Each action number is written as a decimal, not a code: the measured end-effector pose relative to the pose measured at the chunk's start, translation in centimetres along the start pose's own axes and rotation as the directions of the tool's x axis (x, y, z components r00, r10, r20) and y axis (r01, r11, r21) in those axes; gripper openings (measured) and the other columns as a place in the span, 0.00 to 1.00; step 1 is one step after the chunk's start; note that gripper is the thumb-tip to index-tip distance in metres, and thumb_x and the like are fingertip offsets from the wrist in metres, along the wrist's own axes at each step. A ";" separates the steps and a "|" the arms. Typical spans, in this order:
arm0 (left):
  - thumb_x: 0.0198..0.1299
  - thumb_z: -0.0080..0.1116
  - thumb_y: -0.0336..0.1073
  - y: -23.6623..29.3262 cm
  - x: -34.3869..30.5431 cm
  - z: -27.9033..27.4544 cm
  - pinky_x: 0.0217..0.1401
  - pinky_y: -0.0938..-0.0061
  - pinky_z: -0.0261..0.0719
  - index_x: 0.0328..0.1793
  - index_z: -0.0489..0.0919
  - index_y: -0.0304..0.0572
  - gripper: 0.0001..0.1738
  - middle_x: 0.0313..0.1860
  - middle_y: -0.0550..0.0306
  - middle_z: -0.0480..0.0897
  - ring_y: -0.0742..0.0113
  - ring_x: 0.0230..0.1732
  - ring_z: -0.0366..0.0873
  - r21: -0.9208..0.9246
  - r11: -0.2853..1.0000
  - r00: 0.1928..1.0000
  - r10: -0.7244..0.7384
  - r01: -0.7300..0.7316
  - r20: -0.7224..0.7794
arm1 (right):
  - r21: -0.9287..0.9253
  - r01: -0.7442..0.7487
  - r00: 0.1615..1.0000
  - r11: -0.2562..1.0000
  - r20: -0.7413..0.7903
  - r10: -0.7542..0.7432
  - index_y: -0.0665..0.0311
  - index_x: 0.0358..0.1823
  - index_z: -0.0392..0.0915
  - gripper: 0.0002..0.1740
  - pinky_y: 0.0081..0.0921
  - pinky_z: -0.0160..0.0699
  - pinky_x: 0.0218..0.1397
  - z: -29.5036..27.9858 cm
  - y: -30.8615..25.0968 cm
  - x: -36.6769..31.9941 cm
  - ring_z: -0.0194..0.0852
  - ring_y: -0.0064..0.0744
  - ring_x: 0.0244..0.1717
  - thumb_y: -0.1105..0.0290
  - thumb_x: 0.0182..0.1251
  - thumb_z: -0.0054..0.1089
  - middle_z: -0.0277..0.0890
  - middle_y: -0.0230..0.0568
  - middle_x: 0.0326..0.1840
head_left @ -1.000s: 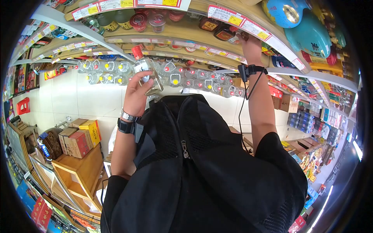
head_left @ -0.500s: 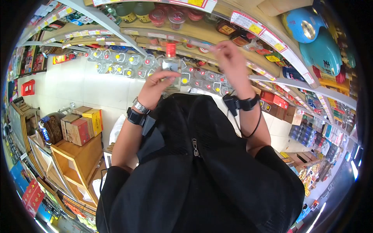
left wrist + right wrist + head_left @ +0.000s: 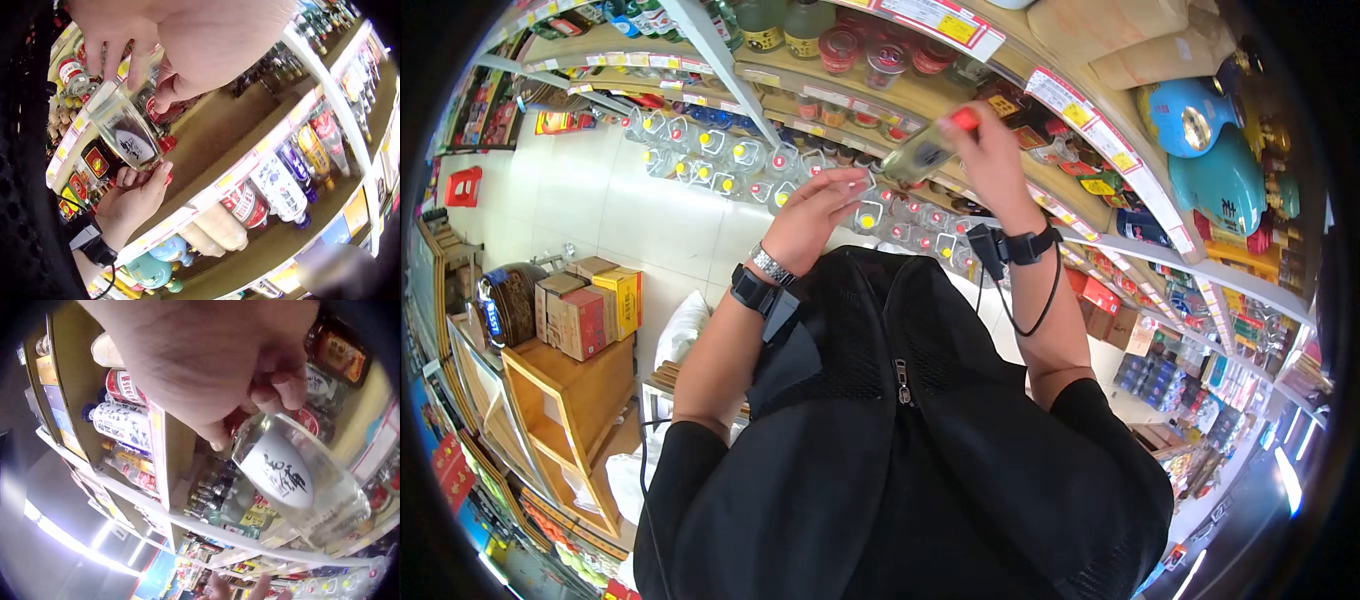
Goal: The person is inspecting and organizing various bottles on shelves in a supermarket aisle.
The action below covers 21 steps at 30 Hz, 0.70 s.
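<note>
The bottle (image 3: 281, 472) has moved to the right hand (image 3: 992, 165), beside the released left hand (image 3: 807, 222); this neck-only grip could slip.

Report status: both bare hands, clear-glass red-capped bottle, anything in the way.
Right hand grips bottle at capped end, tilted. Left hand holds nothing, near bottle's base. Wood-coloured stocked shelf close by; nothing seen blocking.

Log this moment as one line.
right hand: grips clear bottle by its red-capped end | left hand: holds nothing, near bottle's base | setting: stocked shelves
</note>
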<state>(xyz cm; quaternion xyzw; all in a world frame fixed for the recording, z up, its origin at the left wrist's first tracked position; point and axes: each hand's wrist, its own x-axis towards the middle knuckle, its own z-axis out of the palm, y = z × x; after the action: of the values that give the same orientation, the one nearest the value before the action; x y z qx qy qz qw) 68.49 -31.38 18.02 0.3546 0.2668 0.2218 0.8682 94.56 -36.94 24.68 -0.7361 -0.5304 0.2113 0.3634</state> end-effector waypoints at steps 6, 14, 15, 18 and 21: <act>0.72 0.52 0.35 -0.6 -0.3 -1.6 0.67 0.63 0.74 0.64 0.73 0.42 0.16 0.59 0.57 0.77 0.61 0.63 0.74 -0.353 0.926 0.987 -0.158 0.136 -0.034 | -0.520 0.096 0.919 0.849 -0.282 -0.277 0.69 0.49 0.79 0.22 0.41 0.74 0.54 -1.7 7.3 5.9 0.80 0.52 0.48 0.54 0.70 0.64 0.82 0.55 0.45; 0.71 0.52 0.35 -0.8 -0.7 -3.1 0.64 0.65 0.75 0.63 0.73 0.44 0.16 0.54 0.62 0.78 0.65 0.56 0.75 -0.438 0.897 0.991 -0.106 0.062 -0.077 | -0.542 0.031 0.944 0.840 -0.261 -0.203 0.66 0.60 0.78 0.27 0.52 0.73 0.61 0.3 12.6 9.4 0.75 0.63 0.57 0.52 0.69 0.64 0.78 0.60 0.57; 0.71 0.52 0.35 -0.7 -0.7 -3.1 0.64 0.65 0.74 0.63 0.73 0.44 0.16 0.54 0.62 0.78 0.65 0.56 0.75 -0.447 0.893 0.991 -0.107 0.061 -0.079 | -0.538 0.032 0.946 0.843 -0.257 -0.199 0.66 0.60 0.78 0.27 0.52 0.73 0.61 0.3 12.8 9.6 0.75 0.63 0.57 0.52 0.69 0.64 0.78 0.60 0.57; 0.71 0.52 0.35 -0.7 -0.7 -3.0 0.64 0.65 0.74 0.62 0.73 0.44 0.16 0.53 0.62 0.78 0.65 0.55 0.75 -0.449 0.892 0.990 -0.111 0.061 -0.086 | -0.790 0.045 0.951 0.611 -0.153 -0.268 0.67 0.61 0.80 0.27 0.50 0.78 0.53 0.2 14.1 9.5 0.79 0.60 0.49 0.52 0.71 0.61 0.79 0.57 0.48; 0.71 0.52 0.37 -0.8 -0.7 -3.4 0.64 0.65 0.74 0.63 0.73 0.44 0.16 0.52 0.62 0.78 0.65 0.55 0.75 -0.449 0.892 0.991 -0.103 0.053 -0.087 | -0.839 0.079 0.791 0.538 -0.276 -0.546 0.66 0.31 0.80 0.23 0.46 0.77 0.37 0.6 14.6 10.3 0.80 0.52 0.29 0.49 0.66 0.68 0.80 0.46 0.26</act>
<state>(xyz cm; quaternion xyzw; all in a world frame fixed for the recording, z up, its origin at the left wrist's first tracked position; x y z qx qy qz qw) 66.05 -30.60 15.61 0.1231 0.2698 0.2609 0.9187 106.91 -29.67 13.98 -0.7331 -0.5790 -0.3203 0.1575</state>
